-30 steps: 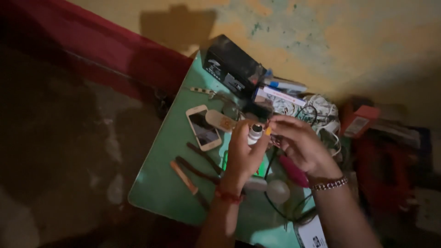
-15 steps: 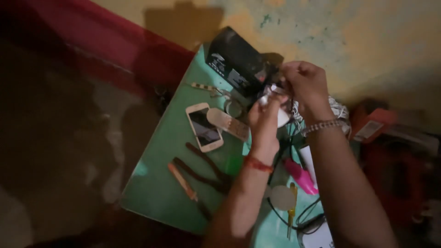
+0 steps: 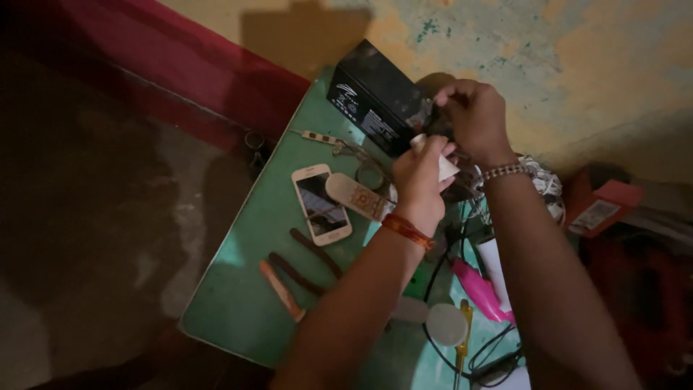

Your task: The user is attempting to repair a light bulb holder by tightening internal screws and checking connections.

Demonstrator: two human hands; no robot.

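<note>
At the table's [image 3: 238, 303] far edge, left hand [image 3: 421, 184] grips a small white part [image 3: 442, 167], right hand [image 3: 473, 115] pinches something unclear just beyond it, touching the black battery [image 3: 375, 97], nearer the right hand.

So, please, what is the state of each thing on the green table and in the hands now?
Left hand: raised, grip shut on a small white piece.
Right hand: fingers pinched at the black battery; what it holds is hidden.
Black battery: standing on the table's far edge.
Smartphone: flat, screen up, dark.
Pliers: lying flat.
Yellow screwdriver: lying flat.
</note>
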